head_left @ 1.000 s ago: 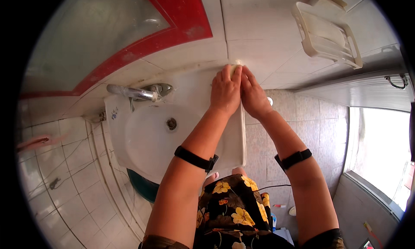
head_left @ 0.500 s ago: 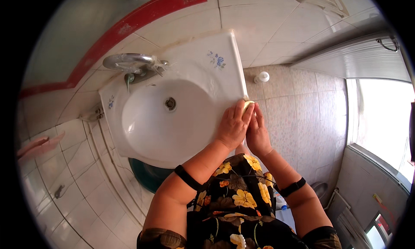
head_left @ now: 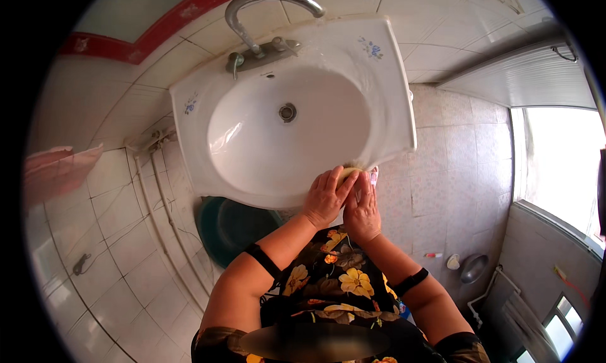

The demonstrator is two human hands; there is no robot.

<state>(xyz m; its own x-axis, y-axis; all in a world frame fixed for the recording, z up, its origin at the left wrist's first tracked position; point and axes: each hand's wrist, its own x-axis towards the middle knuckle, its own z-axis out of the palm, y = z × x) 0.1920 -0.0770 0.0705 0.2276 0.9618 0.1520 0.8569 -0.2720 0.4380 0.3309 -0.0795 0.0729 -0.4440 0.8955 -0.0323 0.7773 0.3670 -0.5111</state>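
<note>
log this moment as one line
left hand: on pale yellow rounded pad | right hand: alongside left, at pad | place: white ceramic sink, front edge | below: dark green round plastic tub

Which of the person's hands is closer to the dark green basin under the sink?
Left hand: it is at the sink's front edge, to the right of the dark green basin. The right hand is farther right, beyond the left hand.

The left hand [head_left: 325, 196], right hand [head_left: 363, 215] and yellow sponge [head_left: 350, 172] now occupy the front rim of the sink [head_left: 386, 95], shifted from its right edge.
</note>
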